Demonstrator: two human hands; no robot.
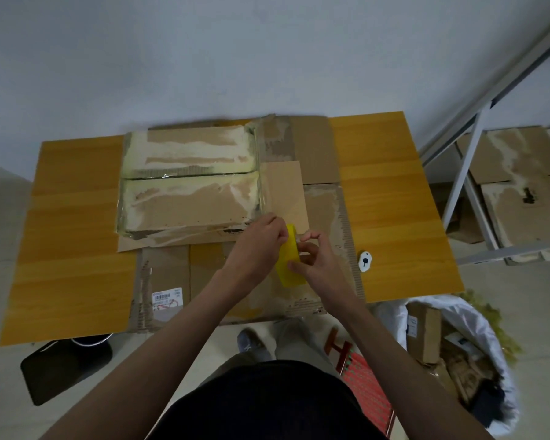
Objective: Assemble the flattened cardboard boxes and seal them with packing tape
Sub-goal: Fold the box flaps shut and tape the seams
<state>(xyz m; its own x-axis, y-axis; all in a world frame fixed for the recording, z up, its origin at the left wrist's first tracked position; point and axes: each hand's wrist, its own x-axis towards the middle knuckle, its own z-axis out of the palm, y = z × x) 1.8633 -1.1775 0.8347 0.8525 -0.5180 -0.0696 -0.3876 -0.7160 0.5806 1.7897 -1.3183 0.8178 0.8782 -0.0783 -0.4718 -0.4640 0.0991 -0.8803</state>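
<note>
Both hands meet over the wooden table (pixel 394 192): the right hand (pixel 321 265) grips the yellow tape roll (pixel 289 265), the left hand (pixel 258 246) pinches its upper edge. Beyond the roll, an assembled cardboard box (pixel 188 185) rests on flattened cardboard (pixel 324 211).

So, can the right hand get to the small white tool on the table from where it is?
Probably yes. The white tool lies alone on the bare table, to the right of the right hand, with nothing between them. But that hand now holds the yellow tape roll, so it must let go first.
</note>
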